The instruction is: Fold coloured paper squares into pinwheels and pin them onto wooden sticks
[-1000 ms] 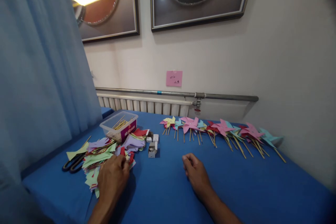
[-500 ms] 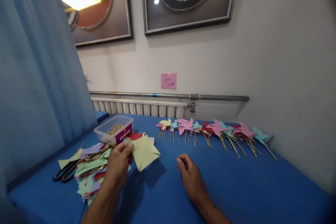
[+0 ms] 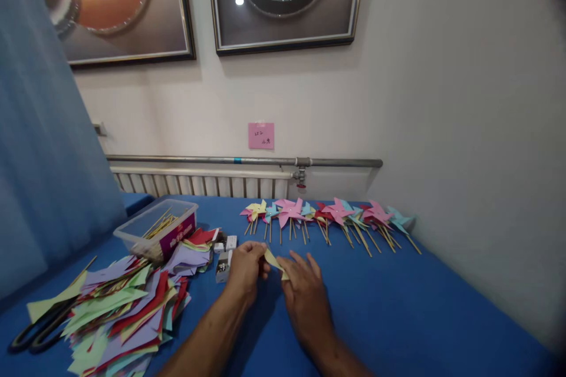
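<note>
A piece of pale yellow paper point(image 3: 275, 261) is stretched between my two hands above the blue table, seen nearly edge-on. My left hand point(image 3: 246, 268) pinches its left end between thumb and fingers. At its right end, my right hand point(image 3: 306, 288) has the paper under the thumb and fingers, with the other fingertips spread a little. Just left of my left hand stand small white boxes point(image 3: 223, 265), one with shiny metal bits in it. A large heap of cut coloured paper point(image 3: 128, 312) lies farther left.
A clear plastic tub point(image 3: 128, 234) of thin wooden sticks stands behind the paper heap. Black-handled scissors point(image 3: 42, 330) lie at the left. Finished paper pinwheels point(image 3: 289, 210) on sticks line the back of the blue table point(image 3: 398, 318). A blue curtain point(image 3: 53, 159) hangs at left.
My right hand has come over to the yellow paper and taken its other end. The paper has turned from flat-on to nearly edge-on. The view has swung right.
</note>
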`<state>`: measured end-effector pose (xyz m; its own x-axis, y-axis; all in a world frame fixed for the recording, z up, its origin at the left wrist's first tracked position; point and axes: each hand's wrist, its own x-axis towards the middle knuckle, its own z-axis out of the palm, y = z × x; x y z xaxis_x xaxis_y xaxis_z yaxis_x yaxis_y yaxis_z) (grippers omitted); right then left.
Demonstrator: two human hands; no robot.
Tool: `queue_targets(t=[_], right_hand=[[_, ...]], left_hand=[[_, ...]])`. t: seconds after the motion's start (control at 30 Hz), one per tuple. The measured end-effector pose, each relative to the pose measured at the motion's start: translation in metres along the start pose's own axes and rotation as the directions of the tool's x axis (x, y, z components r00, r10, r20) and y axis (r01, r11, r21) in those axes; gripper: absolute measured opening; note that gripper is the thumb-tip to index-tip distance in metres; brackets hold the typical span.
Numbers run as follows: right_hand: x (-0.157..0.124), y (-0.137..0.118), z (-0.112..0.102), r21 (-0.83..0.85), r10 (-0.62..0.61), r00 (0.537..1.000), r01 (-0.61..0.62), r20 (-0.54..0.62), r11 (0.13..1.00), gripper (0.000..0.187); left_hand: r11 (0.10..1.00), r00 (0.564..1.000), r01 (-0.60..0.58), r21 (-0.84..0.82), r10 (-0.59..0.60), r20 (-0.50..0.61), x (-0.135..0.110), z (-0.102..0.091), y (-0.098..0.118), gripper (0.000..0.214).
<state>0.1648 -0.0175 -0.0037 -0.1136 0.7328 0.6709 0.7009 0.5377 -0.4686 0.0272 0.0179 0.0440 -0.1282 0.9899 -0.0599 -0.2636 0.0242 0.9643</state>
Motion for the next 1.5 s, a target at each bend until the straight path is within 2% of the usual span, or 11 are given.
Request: queue_targets(t=[0.1,0.2,0.27,0.33,0.43,0.53,0.77,0.93,1.17,1.33,1.5], right_hand=[[0.006,-0.003,-0.004,0.211,0.258,0.966,-0.258,0.030,0.943,0.029],[0.010,0.000,0.000,0.576,0.525,0.833,-0.519,0.175,0.631,0.036],[0.010,0.004,0.005,0.757,0.565,0.769,-0.552,0.299,0.350,0.037],[0.009,0.008,0.008,0.822,0.569,0.735,-0.544,0.369,0.170,0.042],[0.007,0.009,0.008,0.842,0.599,0.702,-0.533,0.385,0.083,0.045],[0.009,0.004,0.003,0.849,0.585,0.695,-0.529,0.417,0.023,0.046],[0.013,-0.008,-0.006,0.842,0.506,0.725,-0.539,0.466,-0.004,0.048],[0.009,-0.002,0.000,0.846,0.540,0.724,-0.532,0.430,0.041,0.051],[0.003,0.001,0.003,0.763,0.599,0.661,-0.635,0.452,0.124,0.047],[0.004,0.002,0.003,0.750,0.613,0.659,-0.643,0.436,0.157,0.047],[0.004,0.002,0.001,0.750,0.610,0.656,-0.645,0.445,0.147,0.046]], left_hand=[[0.994,0.996,-0.066,0.082,0.070,-0.053,0.001,-0.009,-0.005,0.041],[0.976,0.977,-0.133,0.172,0.158,-0.140,0.001,-0.013,-0.007,0.044],[0.986,0.990,-0.100,0.133,0.112,-0.082,0.000,-0.012,-0.010,0.047],[0.998,0.999,-0.018,0.055,0.016,0.035,-0.002,-0.010,-0.013,0.049],[0.998,0.988,0.052,0.024,-0.055,0.145,-0.004,-0.006,-0.017,0.044],[0.997,0.990,0.045,0.063,-0.052,0.130,-0.003,-0.006,-0.018,0.037],[0.998,0.990,0.050,0.044,-0.055,0.128,0.001,-0.009,-0.021,0.031],[0.996,0.993,-0.061,0.069,0.054,0.104,0.003,-0.007,-0.025,0.032],[0.975,0.986,-0.166,0.151,0.158,0.061,0.002,-0.010,-0.019,0.026],[0.966,0.982,-0.181,0.186,0.168,0.084,0.003,-0.011,-0.021,0.023],[0.873,0.931,-0.361,0.329,0.321,0.172,-0.001,-0.012,-0.021,0.009]])
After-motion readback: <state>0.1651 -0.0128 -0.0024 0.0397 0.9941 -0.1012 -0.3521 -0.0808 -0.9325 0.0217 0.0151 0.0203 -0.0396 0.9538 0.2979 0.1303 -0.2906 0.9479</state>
